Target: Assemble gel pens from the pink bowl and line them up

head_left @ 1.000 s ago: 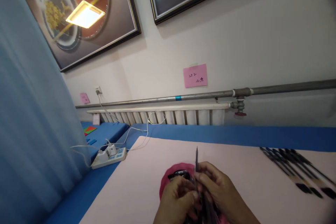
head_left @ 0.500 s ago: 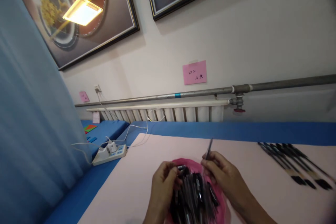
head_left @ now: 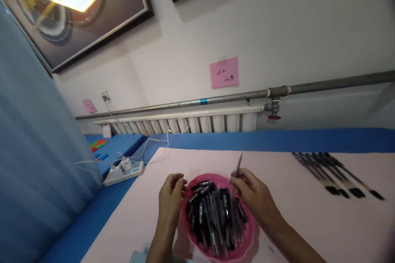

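Observation:
A pink scalloped bowl (head_left: 251, 230) full of black pen caps and clear, dark-tipped pen barrels (head_left: 216, 209) stands on the pink sheet in front of me. My right hand (head_left: 254, 195), at the bowl's upper right rim, pinches one slim pen (head_left: 238, 165) with its tip pointing up. At the left rim is my left hand (head_left: 171, 195), its fingers curled inward with the thumb close to them. Whether those fingers hold anything or touch the rim is hidden from me.
Several black-tipped brushes (head_left: 336, 172) lie in a row to the right. A white power strip (head_left: 125, 172) with plugs and cables sits at the left on the blue tabletop (head_left: 247, 141). A blue curtain (head_left: 37, 139) hangs at left; a radiator (head_left: 212, 124) runs behind.
My left hand has moved from over the pens out to the bowl's left rim. My right hand keeps the pen upright. The view has tipped downward, showing more of the bowl.

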`<state>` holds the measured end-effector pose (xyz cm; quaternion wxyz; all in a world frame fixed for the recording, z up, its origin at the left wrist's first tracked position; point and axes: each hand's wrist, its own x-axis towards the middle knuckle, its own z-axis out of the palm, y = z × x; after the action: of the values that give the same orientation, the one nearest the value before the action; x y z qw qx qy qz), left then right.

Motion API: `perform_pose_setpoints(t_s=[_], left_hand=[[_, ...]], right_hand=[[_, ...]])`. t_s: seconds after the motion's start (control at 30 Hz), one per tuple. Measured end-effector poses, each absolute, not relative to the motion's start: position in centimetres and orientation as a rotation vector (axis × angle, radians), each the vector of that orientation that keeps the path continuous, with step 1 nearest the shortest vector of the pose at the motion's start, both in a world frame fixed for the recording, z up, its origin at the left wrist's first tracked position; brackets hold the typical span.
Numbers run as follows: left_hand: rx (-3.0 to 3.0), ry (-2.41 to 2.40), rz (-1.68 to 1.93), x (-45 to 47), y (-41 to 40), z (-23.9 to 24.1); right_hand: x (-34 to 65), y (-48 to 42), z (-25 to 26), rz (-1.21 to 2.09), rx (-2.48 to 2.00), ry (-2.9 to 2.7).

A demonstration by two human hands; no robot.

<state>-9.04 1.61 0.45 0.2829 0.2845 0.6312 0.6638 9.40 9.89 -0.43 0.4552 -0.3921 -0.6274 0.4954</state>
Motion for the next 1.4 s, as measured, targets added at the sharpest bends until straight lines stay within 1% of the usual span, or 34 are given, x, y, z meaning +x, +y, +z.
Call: perform_pose_setpoints(t_s=[0.5,0.8,1.4], left_hand=[[0.868,1.782,1.669,-8.5,1.5,0.3],[0.912,1.820,1.613,-9.0,1.8,-0.6],[0.925,1.888,1.615,-9.3,1.7,-0.2]], right_hand=[[9.7,9.7,-0.6,1.209,-0.928,-1.686],[9.6,10.1,-0.4,1.410,-0.903,-1.438],[9.5,10.3,-0.3,1.547,-0.865,-1.182]])
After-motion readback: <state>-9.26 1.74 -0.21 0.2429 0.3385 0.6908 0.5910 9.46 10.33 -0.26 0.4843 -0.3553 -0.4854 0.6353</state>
